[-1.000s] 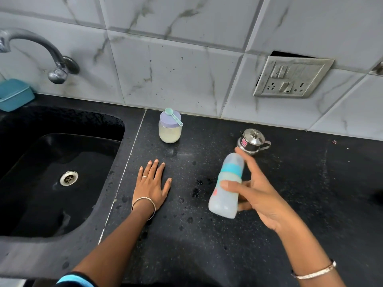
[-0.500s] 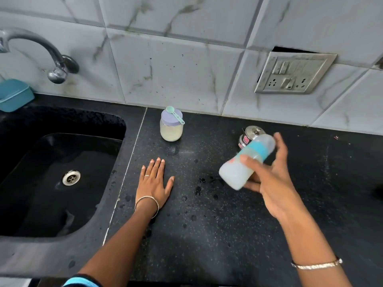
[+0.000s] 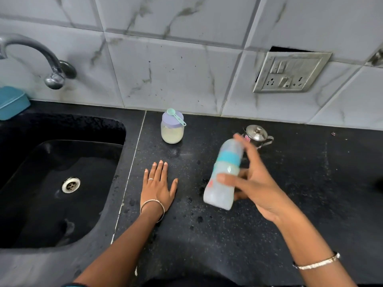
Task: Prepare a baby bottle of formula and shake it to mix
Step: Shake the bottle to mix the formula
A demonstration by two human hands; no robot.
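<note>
The black speckled tabletop (image 3: 310,183) runs from the sink (image 3: 62,129) on the left to the frame's right edge, and it is backed by a grey marbled tile wall (image 3: 176,69). A pale seam marks where the sink's rim meets the flat surface. The left hand (image 3: 158,186) lies palm down just right of that seam with its fingers straight and close together, holding nothing. The right hand (image 3: 255,183) grips the baby bottle (image 3: 224,175), thumb across the front of its lower body and fingers wrapped behind, so the bottle appears lifted clear of the tabletop. Its long axis is tilted: the capped top points up and away toward the wall, leaning slightly right, and the base points down toward the person and a little left. A teal collar rings it above the middle, its body looks cloudy white, and the whole bottle is blurred. The widest bare stretch of tabletop lies to the right of the right hand, and there is more toward the near edge. By the wall, a jar (image 3: 172,131) with a lilac lid carries a teal scoop (image 3: 176,116), well apart from the bottle. A small steel pot (image 3: 258,135) stands just behind the bottle's top, partly hidden by the fingers. A switch plate (image 3: 290,72) is set in the wall above, and a tap (image 3: 41,56) curves over the sink beside a teal box (image 3: 12,102)
</note>
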